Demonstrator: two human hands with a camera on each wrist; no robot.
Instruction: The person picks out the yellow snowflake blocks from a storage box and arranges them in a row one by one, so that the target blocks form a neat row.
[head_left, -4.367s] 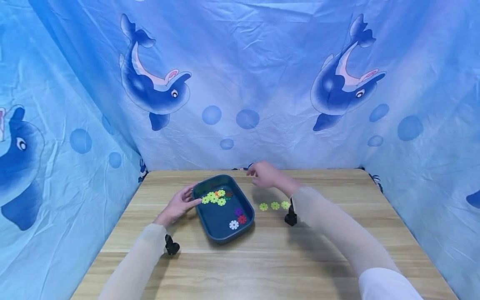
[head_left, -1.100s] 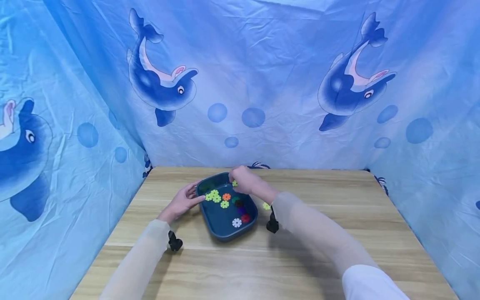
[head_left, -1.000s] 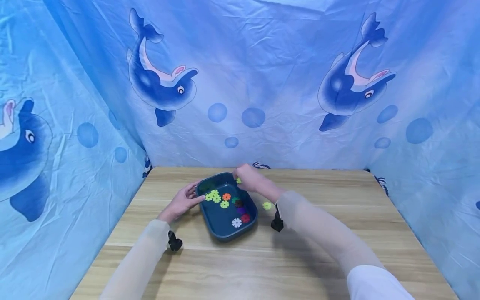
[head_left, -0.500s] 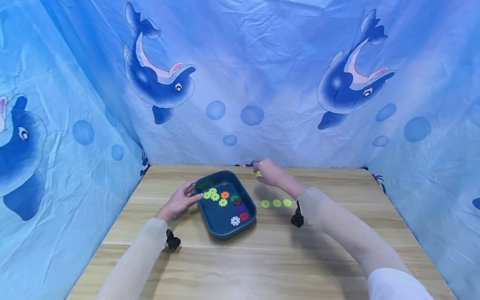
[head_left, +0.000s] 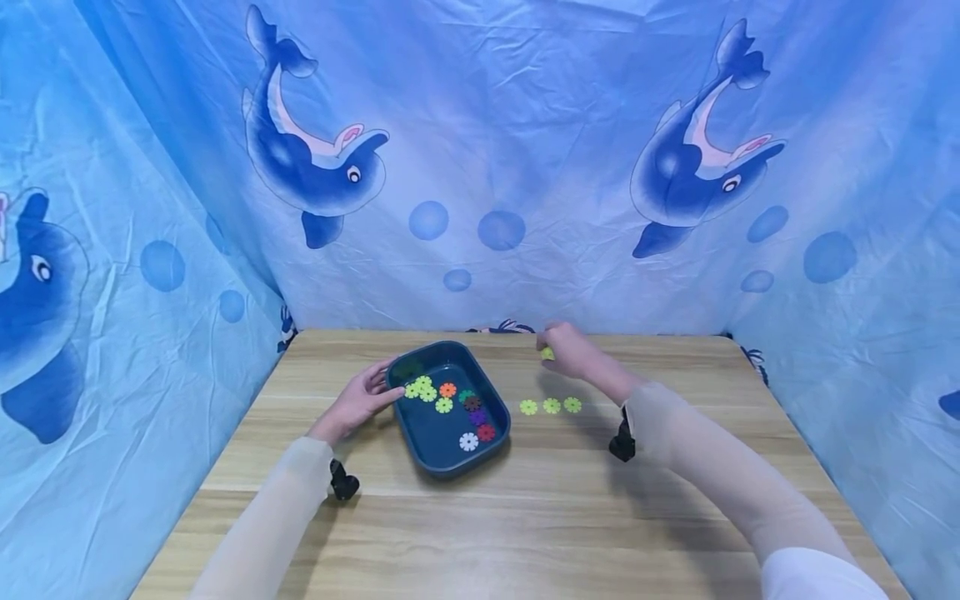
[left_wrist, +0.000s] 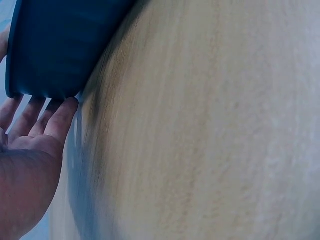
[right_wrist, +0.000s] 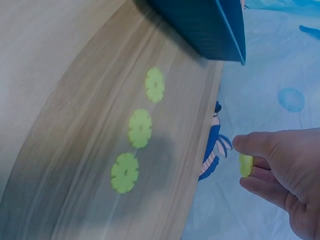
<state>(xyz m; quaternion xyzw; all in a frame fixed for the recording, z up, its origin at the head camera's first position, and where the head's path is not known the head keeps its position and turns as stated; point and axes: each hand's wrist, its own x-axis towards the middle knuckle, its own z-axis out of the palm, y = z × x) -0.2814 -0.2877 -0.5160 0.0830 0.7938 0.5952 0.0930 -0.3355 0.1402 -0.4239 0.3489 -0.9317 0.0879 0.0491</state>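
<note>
My left hand point(head_left: 360, 402) holds the left wall of a dark blue plastic tray point(head_left: 452, 475), its thumb over the rim. In the left wrist view, the fingertips point(left_wrist: 62, 112) press against the tray's outer wall. A yellow-green snowflake disc point(right_wrist: 245, 165) is pinched in my right hand point(right_wrist: 285, 165), which hovers above the back of the table. Below it, three matching discs form a row: a left one point(head_left: 528, 407), a middle one point(head_left: 552, 406) and a right one point(head_left: 572, 404). Inside the tray lie several yellow-green discs point(head_left: 427, 393) in a cluster.
The tray also contains orange point(head_left: 447, 389), green, brown point(head_left: 472, 403), purple point(head_left: 478, 418), red point(head_left: 486, 432) and white point(head_left: 468, 442) discs. A wooden table point(head_left: 510, 533) carries everything. Blue dolphin-print cloth point(head_left: 465, 183) closes off its back and both sides.
My right hand has moved from over the tray to the right, carrying a yellow-green disc past the tray's rim and over the row. My left hand stays at the tray's wall.
</note>
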